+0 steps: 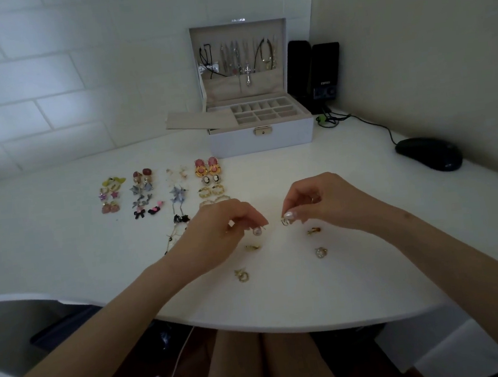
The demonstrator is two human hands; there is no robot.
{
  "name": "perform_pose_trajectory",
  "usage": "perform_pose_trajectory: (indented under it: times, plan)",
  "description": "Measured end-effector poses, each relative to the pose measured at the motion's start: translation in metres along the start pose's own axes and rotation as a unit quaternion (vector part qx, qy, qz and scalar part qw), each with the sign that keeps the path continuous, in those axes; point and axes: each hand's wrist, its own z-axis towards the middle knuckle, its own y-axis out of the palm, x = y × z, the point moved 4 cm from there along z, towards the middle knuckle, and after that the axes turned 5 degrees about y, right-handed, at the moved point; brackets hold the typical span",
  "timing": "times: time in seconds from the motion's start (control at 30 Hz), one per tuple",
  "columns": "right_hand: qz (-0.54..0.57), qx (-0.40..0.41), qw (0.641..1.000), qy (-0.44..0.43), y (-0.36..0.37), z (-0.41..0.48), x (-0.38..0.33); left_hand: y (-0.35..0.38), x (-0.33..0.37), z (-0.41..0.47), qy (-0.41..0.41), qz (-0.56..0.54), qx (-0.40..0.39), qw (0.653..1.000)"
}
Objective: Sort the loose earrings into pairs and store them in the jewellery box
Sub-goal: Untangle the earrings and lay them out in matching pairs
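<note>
My left hand [228,225] pinches a pearl earring [257,231] just above the white table. Beside it, my right hand [313,203] pinches a small gold and pearl earring [285,222]. Loose gold earrings lie below the hands: one [252,247] under the left hand, one [242,275] nearer the table edge, one [314,230] and a round one [321,252] on the right. Paired earrings [162,190] lie in columns to the left. The jewellery box [262,135] stands open at the back, its small compartments [263,111] showing.
A loose tray insert [198,119] leans off the box's left side. Two black speakers [315,72] stand right of the box, with cables [356,120] running to a black mouse [430,154]. The curved table edge [285,327] lies close to my knees.
</note>
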Motion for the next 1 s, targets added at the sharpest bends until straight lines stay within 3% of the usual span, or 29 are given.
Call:
perform_pose_trajectory:
  times: [0.13, 0.57, 0.8, 1.0]
  plan:
    - [0.004, 0.003, 1.000, -0.001, -0.003, -0.004, 0.002, 0.011, 0.000, 0.003, 0.015, 0.089, -0.032, 0.995]
    - [0.029, 0.032, 0.999, 0.007, -0.017, -0.014, 0.019, 0.021, -0.002, 0.013, 0.042, 0.129, -0.059, 0.989]
    - [0.027, 0.056, 0.998, 0.011, -0.020, -0.014, 0.024, 0.034, 0.021, 0.009, 0.083, 0.136, 0.004, 0.987]
    - [0.039, 0.071, 0.997, 0.016, -0.024, -0.017, 0.026, 0.012, 0.025, 0.018, 0.034, 0.114, 0.044, 0.992]
